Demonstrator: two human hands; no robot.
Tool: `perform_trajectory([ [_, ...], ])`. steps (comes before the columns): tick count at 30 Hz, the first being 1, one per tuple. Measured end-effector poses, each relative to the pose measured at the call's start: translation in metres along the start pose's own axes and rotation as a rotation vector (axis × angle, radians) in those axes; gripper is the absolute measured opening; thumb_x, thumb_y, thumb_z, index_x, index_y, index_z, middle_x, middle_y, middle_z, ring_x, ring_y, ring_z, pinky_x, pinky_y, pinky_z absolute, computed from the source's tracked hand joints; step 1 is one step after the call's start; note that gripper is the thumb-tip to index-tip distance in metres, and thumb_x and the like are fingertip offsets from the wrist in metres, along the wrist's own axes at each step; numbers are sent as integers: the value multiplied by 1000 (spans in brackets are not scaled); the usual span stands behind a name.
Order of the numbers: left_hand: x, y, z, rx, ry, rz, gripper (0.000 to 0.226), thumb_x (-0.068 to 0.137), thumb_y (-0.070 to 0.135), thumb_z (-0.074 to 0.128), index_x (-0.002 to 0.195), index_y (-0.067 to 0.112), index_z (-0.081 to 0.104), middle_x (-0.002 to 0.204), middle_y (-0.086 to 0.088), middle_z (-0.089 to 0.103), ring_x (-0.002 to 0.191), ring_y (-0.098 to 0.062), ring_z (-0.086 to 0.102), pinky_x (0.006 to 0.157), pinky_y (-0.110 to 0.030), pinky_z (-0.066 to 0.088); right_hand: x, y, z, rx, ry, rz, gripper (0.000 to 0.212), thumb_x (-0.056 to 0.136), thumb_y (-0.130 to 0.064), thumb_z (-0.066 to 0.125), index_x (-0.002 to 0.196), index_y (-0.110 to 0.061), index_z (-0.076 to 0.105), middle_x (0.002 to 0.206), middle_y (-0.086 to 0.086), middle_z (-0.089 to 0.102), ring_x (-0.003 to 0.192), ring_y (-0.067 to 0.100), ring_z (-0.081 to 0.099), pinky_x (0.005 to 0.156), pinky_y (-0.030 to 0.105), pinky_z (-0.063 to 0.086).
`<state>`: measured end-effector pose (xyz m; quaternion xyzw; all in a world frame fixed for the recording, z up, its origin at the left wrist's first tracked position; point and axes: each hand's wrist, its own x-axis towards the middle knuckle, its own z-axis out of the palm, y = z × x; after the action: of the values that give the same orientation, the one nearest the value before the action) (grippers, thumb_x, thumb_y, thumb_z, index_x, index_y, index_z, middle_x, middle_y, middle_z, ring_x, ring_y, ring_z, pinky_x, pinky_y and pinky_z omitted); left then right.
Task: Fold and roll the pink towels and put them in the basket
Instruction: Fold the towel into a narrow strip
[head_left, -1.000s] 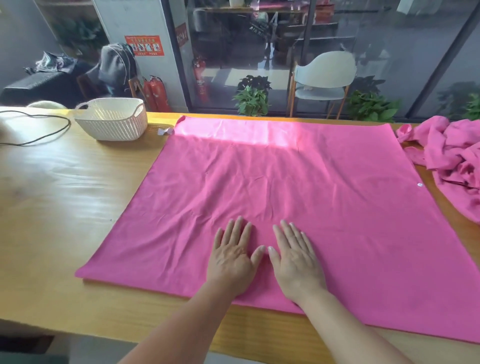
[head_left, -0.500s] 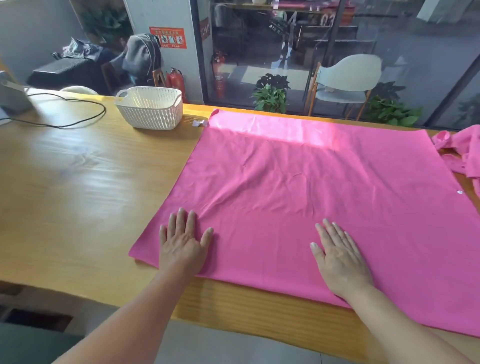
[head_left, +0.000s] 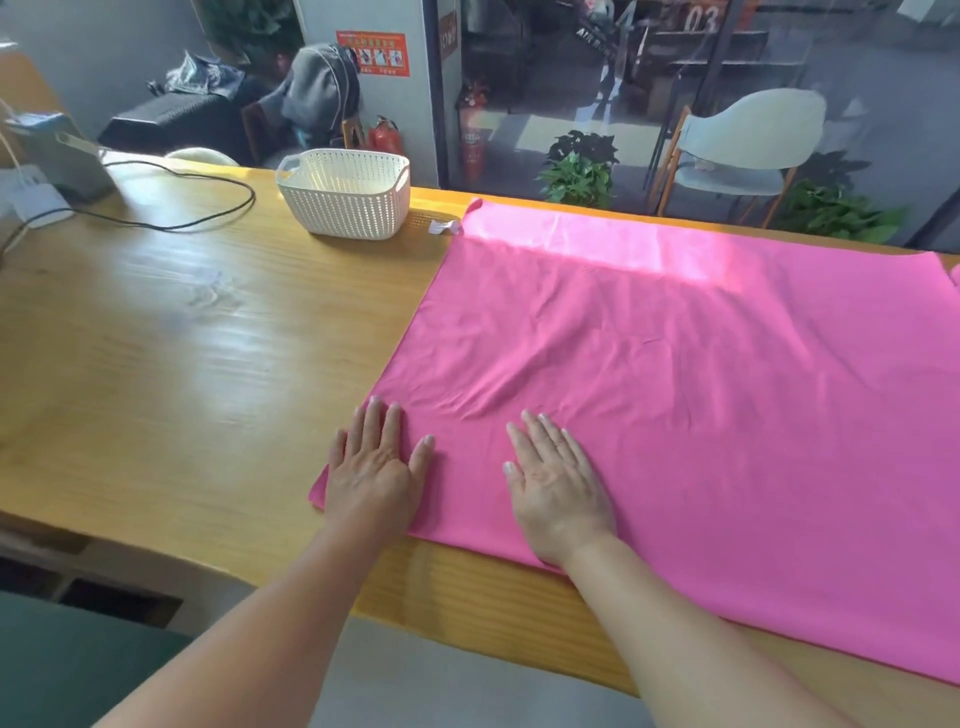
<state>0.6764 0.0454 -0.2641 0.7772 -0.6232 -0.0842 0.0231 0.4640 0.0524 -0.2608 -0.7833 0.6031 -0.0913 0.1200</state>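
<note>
A person's view looking down at a long wooden table (head_left: 156, 364). A large pink towel (head_left: 675, 389) lies spread flat in a single layer, covering the right part of the table from its far edge to its near edge, and running out of view on the right. Light creases cross its middle.

Both hands lie flat on the towel with fingers straight, gripping nothing. The left hand (head_left: 375, 470) presses on the towel's near left corner, close to the table's near edge. The right hand (head_left: 558, 488) rests just beside it, further in from the towel's left edge.

A white woven plastic basket (head_left: 345, 195) stands at the table's far edge, just left of the towel's far left corner and well apart from the hands. No towel shows inside it, though its floor is hidden.

Judged from this, the task is at its start — the towel looks smoothed but not yet folded, and folding, rolling and putting away all remain.

Writing: a red notice (head_left: 373, 53) on a pillar behind the table has small pictures and text too small to read. The figures "03" (head_left: 701, 18) show on the glass beyond — nothing else is legible.
</note>
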Motion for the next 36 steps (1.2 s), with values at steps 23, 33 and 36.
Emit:
perform_trajectory([
  [23,34,56,-29,-150,-109,410,58,101,45,36,154,24,22,161,-1,19,149,-18,13,120,-37,9,0,8,-33,314,-30,20,50,103,-37,44,151,-23,38,164,-8,15,150,6,10,120,20,2],
  [33,-96,151,-23,-250,-277,980,48,82,51,67,124,29,62,118,5,53,110,-11,44,96,-29,39,-103,99,-108,179,-121,232,8,80,-29,66,77,-30,59,90,-15,50,81,-3,46,78,19,37],
  [36,-106,159,-14,-123,-213,1046,36,90,41,56,121,26,65,119,5,54,110,-15,46,98,-31,37,-134,108,-112,127,-237,201,9,77,-36,64,79,-31,56,95,-16,49,88,-2,48,79,20,41],
])
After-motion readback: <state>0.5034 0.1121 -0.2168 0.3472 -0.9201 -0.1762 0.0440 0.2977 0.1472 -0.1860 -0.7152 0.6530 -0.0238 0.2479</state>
